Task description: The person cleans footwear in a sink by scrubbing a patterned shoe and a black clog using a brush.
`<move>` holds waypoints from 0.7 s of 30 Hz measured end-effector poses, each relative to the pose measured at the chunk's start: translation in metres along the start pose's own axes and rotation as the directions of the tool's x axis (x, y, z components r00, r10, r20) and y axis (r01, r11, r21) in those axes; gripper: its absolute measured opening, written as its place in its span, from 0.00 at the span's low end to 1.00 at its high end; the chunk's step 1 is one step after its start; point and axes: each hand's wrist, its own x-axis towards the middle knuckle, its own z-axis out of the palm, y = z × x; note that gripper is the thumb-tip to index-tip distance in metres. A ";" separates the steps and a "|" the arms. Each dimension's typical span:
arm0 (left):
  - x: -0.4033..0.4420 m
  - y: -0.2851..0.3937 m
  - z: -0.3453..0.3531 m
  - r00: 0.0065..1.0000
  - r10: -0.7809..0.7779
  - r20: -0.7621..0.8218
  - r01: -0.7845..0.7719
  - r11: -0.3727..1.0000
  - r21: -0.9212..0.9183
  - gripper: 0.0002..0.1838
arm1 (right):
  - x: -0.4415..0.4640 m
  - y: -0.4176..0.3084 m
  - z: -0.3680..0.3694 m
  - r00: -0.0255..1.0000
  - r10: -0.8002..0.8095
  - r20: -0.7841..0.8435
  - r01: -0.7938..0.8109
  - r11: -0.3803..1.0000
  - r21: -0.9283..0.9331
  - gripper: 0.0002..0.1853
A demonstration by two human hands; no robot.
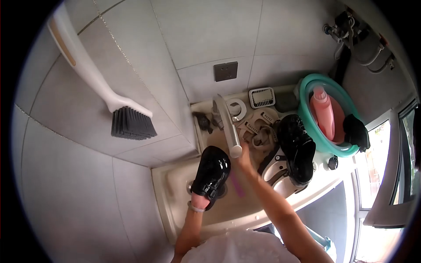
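Note:
A glossy black shoe (213, 168) with a strap and buckle is over the left part of the sink (171, 206). My left hand (201, 200) is at its opening, with the fingers hidden by the shoe. My right hand (244, 158) reaches to the tall metal faucet (229, 129), near its rounded end; its fingers are mostly hidden behind the faucet. To the right of the faucet lie beige straps or sandals (262, 136). Another black shoe (297, 151) rests beside them on the right. A purple strip (237, 184) lies in the basin below my right hand.
A teal basin (307, 96) at the right holds a pink bottle (323, 115) and dark cloth (356, 130). A white soap dish (262, 97) stands by the wall. A white brush (101, 87) with grey bristles appears large at upper left. An open window is at the right.

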 end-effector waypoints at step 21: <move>-0.026 0.010 0.018 0.997 -0.074 0.003 0.073 0.992 0.104 0.24 | -0.129 -0.057 -0.067 0.659 0.488 0.573 -0.751 0.473 0.461 0.17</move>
